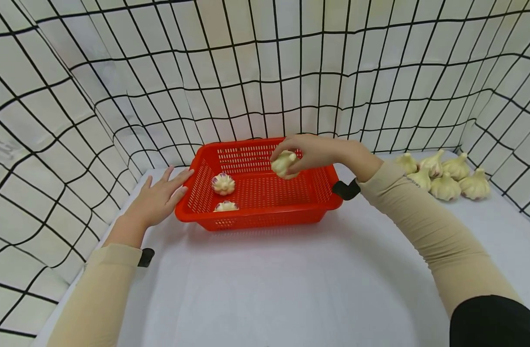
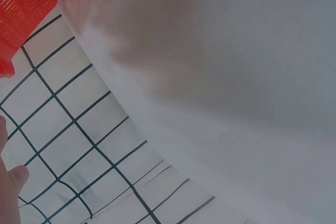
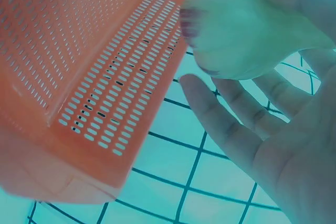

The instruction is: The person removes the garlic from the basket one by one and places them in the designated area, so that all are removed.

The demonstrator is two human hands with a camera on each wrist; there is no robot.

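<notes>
A red plastic basket (image 1: 256, 220) with slotted walls stands on the white table. My right hand (image 1: 312, 150) grips a garlic bulb (image 1: 282, 165) over the basket, between thumb and fingers. Close up in the right wrist view, this garlic bulb (image 3: 236, 30) shows purple streaks at its base. Inside the basket, toward the left, lie one garlic bulb (image 1: 223, 184) and another (image 1: 226, 206) partly hidden by the front wall. My left hand (image 1: 158, 200) has its fingers spread, fingertips right at the basket's left rim; only its edge shows in the left wrist view.
Several garlic bulbs (image 1: 447, 187) lie piled at the back right of the table, partly behind the right sleeve (image 1: 421, 236). White walls covered by a black net (image 1: 265, 77) enclose the back and both sides. The white tabletop (image 1: 265, 284) extends in front of the basket.
</notes>
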